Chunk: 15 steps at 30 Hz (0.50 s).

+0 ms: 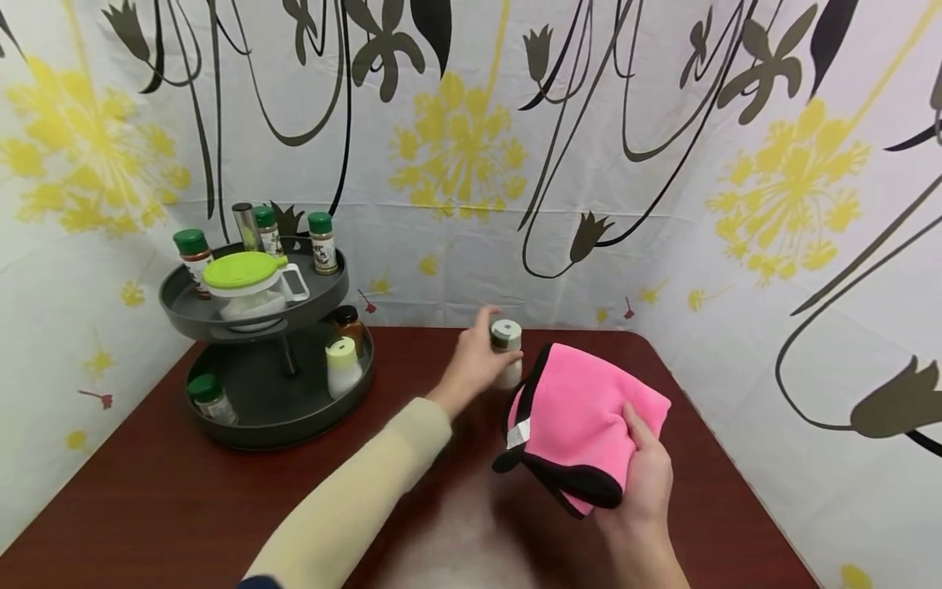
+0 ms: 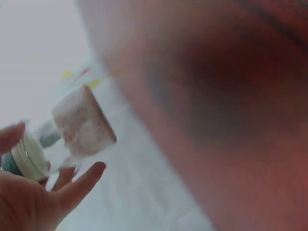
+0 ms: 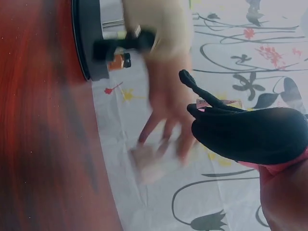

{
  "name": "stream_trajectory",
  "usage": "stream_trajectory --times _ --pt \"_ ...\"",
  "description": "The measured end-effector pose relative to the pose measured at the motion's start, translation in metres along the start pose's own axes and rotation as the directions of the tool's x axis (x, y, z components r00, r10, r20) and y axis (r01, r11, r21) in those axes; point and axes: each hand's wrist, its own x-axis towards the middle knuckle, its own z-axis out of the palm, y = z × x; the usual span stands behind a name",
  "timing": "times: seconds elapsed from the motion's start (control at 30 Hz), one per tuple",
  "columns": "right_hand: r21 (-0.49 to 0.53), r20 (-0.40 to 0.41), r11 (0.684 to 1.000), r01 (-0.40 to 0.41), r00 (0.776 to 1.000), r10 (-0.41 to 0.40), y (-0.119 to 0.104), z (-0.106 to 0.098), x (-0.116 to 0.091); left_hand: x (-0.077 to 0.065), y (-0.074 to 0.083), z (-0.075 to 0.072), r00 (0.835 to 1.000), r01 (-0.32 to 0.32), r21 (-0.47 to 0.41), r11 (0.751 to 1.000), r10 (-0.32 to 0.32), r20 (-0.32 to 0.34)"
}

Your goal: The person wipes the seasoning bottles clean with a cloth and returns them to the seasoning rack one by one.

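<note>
My left hand grips a clear seasoning jar with a whitish lid, its thumb and fingers around the sides. In the left wrist view, the jar looks tilted and holds a pale pinkish-white powder; the jar appears lifted off the table. A folded pink cloth with black edging and a small white tag is pinched in my right hand, thumb on top. The cloth is just right of the jar. From the right wrist, the cloth's black edge fills the near side, and the left hand with the jar is blurred.
A dark two-tier turntable rack stands at the table's left. Green-capped spice bottles and a lime-lidded container occupy its top; several jars, one yellow-capped, sit below. Patterned fabric hangs behind the dark red table.
</note>
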Motion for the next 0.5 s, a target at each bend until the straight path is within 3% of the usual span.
stream_trajectory --times 0.1,0.2,0.37,0.5 --pt "-0.01 -0.019 1.0 0.0 1.0 0.0 0.002 -0.001 0.003 -0.015 0.017 -0.038 0.999 0.003 -0.122 0.993 -0.008 -0.037" --pt "0.002 -0.026 1.0 -0.016 1.0 0.016 0.006 -0.002 0.003 -0.039 0.036 -0.072 0.998 0.008 -0.176 0.984 -0.018 -0.06" --pt "0.028 0.033 0.998 -0.054 0.998 0.053 0.014 -0.002 0.004 -0.093 0.059 -0.118 0.998 -0.003 -0.244 0.97 -0.014 -0.069" --pt "-0.01 0.051 0.996 -0.086 0.995 0.086 0.023 0.001 0.006 -0.138 0.062 -0.142 0.987 -0.032 -0.319 0.947 -0.021 -0.162"
